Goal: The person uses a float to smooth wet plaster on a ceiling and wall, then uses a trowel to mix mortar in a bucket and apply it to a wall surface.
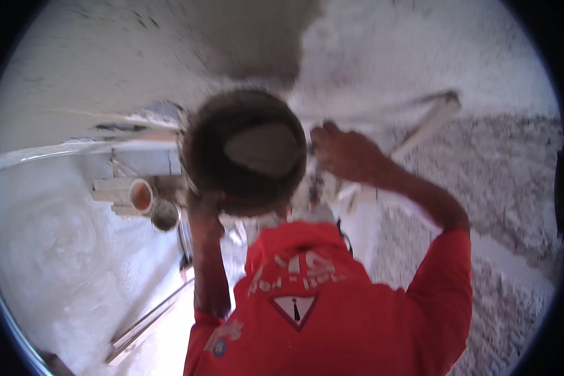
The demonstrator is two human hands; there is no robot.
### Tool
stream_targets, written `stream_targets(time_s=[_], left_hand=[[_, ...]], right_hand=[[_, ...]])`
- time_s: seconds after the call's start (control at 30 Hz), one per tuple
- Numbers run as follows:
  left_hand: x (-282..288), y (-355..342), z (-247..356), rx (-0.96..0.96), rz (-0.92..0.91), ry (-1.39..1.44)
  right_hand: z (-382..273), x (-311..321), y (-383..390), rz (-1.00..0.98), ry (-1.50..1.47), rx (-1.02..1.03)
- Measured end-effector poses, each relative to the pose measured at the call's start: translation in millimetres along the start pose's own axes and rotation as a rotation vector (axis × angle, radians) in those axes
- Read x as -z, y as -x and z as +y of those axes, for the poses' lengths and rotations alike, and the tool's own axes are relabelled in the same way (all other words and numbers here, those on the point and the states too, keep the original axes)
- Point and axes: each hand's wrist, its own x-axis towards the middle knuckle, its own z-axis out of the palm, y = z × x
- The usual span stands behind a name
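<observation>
A dark round bucket (197, 147), its open mouth toward me, is held up in front of my chest. Inside lies a lump of smooth grey wet mortar (263, 150). My left hand (205, 210) grips the bucket at its lower left side; part of the fingers is hidden. Close to the right rim is my right hand (348, 153), with its fingers curled. Whatever it holds, if anything, is blurred and I cannot make it out. Both arms come out of red sleeves.
Ahead is a plastered surface with a darker damp-looking patch (257, 37). Two small buckets, one orange inside (142, 195) and one grey (165, 215), stand by wooden planks (109, 185) at the left. A pale beam (426, 125) slants beside rough grey masonry (482, 169) on the right.
</observation>
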Motion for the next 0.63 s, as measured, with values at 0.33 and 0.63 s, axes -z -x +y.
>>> stream_targets(time_s=[0.33,0.63], left_hand=[[-33,34,47,0.046,0.247,0.518],[-59,85,43,0.144,0.373,0.523]], right_hand=[[-39,164,30,0.412,0.383,0.387],[-88,287,85,0.628,0.514,0.754]])
